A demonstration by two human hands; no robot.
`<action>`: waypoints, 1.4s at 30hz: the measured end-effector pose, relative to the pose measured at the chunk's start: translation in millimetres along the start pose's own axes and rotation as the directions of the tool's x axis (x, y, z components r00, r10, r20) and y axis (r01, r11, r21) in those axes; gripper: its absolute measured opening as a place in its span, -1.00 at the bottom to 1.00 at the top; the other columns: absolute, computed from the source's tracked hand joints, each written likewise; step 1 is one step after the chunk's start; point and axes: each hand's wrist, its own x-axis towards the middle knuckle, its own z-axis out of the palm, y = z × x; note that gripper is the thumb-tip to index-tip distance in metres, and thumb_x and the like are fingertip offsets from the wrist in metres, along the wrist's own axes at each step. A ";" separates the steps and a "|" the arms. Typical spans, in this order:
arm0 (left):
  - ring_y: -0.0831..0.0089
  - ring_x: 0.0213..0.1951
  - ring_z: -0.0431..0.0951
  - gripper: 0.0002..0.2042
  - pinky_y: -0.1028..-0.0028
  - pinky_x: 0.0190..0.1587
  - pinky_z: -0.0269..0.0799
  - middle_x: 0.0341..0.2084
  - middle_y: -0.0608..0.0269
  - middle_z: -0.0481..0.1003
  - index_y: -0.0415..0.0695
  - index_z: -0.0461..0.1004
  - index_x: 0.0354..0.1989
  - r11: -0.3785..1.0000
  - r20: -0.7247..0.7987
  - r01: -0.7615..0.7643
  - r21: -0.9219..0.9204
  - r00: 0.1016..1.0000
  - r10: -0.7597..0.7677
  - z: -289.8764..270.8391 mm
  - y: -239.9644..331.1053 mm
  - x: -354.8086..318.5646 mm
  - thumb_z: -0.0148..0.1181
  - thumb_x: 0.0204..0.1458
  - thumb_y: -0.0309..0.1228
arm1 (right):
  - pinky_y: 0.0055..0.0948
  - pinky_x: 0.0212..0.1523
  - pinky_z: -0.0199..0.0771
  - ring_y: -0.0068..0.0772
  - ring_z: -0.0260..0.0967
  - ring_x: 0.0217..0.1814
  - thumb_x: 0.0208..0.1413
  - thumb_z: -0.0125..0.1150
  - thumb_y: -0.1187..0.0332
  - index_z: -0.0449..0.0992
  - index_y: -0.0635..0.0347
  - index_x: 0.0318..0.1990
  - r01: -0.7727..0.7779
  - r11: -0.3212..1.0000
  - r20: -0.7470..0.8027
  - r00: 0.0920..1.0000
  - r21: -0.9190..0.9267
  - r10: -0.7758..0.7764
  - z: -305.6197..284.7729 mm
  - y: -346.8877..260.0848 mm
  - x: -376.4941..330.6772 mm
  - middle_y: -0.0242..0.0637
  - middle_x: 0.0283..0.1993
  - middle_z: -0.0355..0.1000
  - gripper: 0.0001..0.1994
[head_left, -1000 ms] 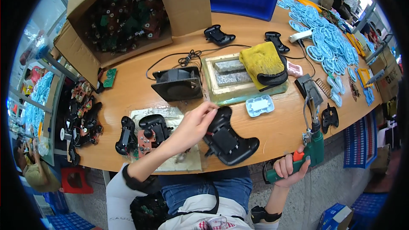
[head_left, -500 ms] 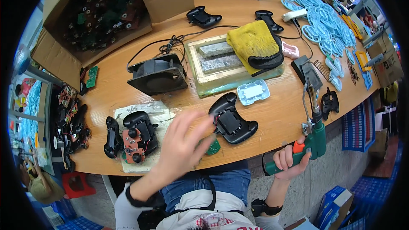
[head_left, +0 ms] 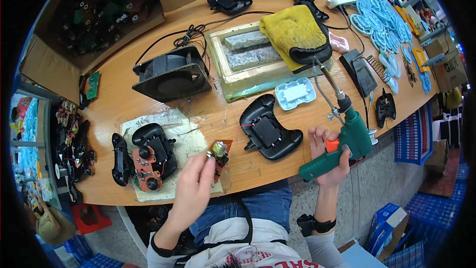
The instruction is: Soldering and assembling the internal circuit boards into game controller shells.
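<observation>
Pinching a tiny, light motor part (head_left: pixel 218 150) in our left hand (head_left: pixel 194 188), we're fisting the stiff soldering gun (head_left: pixel 342 141) in our right hand (head_left: pixel 329 156).

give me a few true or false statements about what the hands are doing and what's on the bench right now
1. The right hand grips a green soldering gun. True.
2. The left hand rests flat on the black fan. False: it is raised near the bench's front edge, pinching a small part, apart from the fan.
3. An open black controller shell lies between the two hands. True.
4. The yellow cloth lies on the floor. False: it is draped over the tray holding grey stone blocks.
5. An open cardboard box sits at the bench's far left. True.
</observation>
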 end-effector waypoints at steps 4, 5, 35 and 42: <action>0.51 -0.14 0.42 -0.61 0.56 -0.09 0.30 -0.12 0.09 0.41 -0.25 0.13 0.18 0.812 0.014 0.052 -0.582 0.998 -0.053 0.6 -0.6 9.5 -0.14 0.16 -0.47 | -0.19 0.36 -0.46 -0.07 -0.16 0.35 0.00 0.06 -0.05 0.34 0.19 -0.17 -0.076 0.996 -0.017 0.997 -0.052 0.075 4.7 3.8 4.5 0.06 0.17 0.07 -0.53; 0.46 -0.11 0.42 -0.58 0.53 -0.09 0.30 -0.09 -0.01 0.39 -0.25 0.12 0.18 0.809 -0.086 -0.005 -0.587 0.995 -0.057 4.8 -2.1 7.2 -0.09 0.13 -0.48 | -0.19 0.36 -0.46 -0.07 -0.16 0.35 0.00 0.06 -0.05 0.34 0.19 -0.17 -0.082 0.995 -0.020 0.997 -0.051 0.081 5.4 4.2 4.8 0.06 0.17 0.07 -0.53; 0.59 -0.49 0.44 -0.89 0.66 -0.42 0.33 -0.52 0.21 0.45 -0.33 0.53 -0.39 0.945 -0.193 -0.298 -0.133 0.943 0.270 20.2 4.3 9.1 0.18 -0.14 -0.68 | 0.11 0.26 -0.17 -0.01 -0.07 0.27 -0.01 0.07 -0.12 0.31 0.12 -0.17 -0.270 0.963 -0.011 0.963 -0.002 0.270 37.3 15.4 -28.6 0.01 0.14 0.04 -0.51; 0.59 -0.52 0.40 -0.91 0.64 -0.46 0.30 -0.52 0.24 0.44 -0.29 0.52 -0.43 0.932 -0.237 -0.361 -0.022 0.908 0.346 34.8 11.9 21.0 0.22 -0.16 -0.65 | -0.13 0.07 0.26 -0.12 0.26 0.01 0.00 0.04 -0.16 0.28 0.16 -0.12 -0.243 0.966 -0.113 0.966 -0.091 0.233 41.2 8.1 -29.0 0.03 0.00 0.19 -0.45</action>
